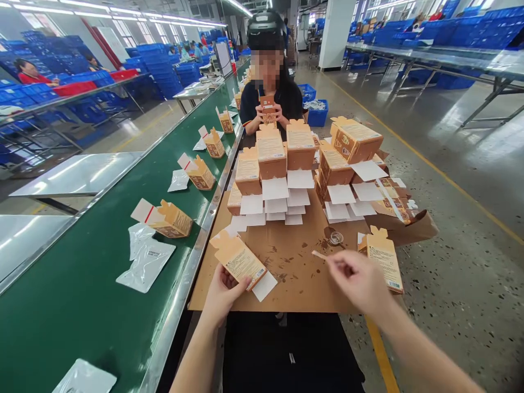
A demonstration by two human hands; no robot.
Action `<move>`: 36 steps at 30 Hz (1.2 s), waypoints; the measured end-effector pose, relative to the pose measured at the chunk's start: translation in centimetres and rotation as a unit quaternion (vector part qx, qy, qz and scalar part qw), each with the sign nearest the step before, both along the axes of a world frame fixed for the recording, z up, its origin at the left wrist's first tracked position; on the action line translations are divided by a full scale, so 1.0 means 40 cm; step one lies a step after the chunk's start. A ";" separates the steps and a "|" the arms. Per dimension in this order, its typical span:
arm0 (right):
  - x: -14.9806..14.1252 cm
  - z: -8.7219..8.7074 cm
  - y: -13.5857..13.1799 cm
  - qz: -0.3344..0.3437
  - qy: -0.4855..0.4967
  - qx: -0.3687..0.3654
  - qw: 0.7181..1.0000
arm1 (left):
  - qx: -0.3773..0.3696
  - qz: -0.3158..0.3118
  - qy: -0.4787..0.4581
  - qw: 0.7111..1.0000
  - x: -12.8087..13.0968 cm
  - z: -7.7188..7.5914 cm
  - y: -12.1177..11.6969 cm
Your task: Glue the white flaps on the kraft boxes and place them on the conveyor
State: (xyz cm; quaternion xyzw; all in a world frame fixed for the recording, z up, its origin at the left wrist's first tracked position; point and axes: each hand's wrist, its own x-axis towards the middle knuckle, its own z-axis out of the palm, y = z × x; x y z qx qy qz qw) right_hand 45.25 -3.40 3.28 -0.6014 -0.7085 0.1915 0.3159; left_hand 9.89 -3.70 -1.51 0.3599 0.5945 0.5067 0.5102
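My left hand (pixel 223 289) is closed round a brown printed carton (pixel 240 261), held tilted at the front left of the cardboard-topped table. The carton's scalloped flap points away from me, and a white flap sticks out at its near end. At the right, my right hand (pixel 360 278) pinches a thin pale strip (pixel 319 255) between thumb and fingertips. Just beyond that strip lies a small clear ring-shaped item (pixel 336 238). Beside my right hand stands another carton (pixel 385 261) at the table's right edge.
Stacked cartons with white flaps (pixel 272 155) fill the table's far side. Left of it runs a green conveyor (pixel 102 311) with open cartons (pixel 174 219) and silver pouches (pixel 147 265). A person (pixel 254 117) opposite holds a carton. Blue crates (pixel 317 113) stand behind.
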 end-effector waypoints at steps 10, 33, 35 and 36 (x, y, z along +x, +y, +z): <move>-0.321 -0.203 -0.092 0.086 0.109 0.055 0.989 | 0.015 -0.015 0.079 0.997 -0.009 -0.049 -0.019; -0.154 -0.144 -0.206 -0.070 0.238 0.010 0.969 | 0.048 0.120 0.355 0.926 -0.134 -0.083 -0.065; -0.147 -0.159 -0.210 -0.075 0.236 0.012 0.969 | 0.006 0.199 0.403 0.893 -0.252 -0.070 -0.058; -0.145 -0.167 -0.212 -0.076 0.236 0.014 0.969 | -0.010 0.224 0.422 0.879 -0.309 -0.062 -0.055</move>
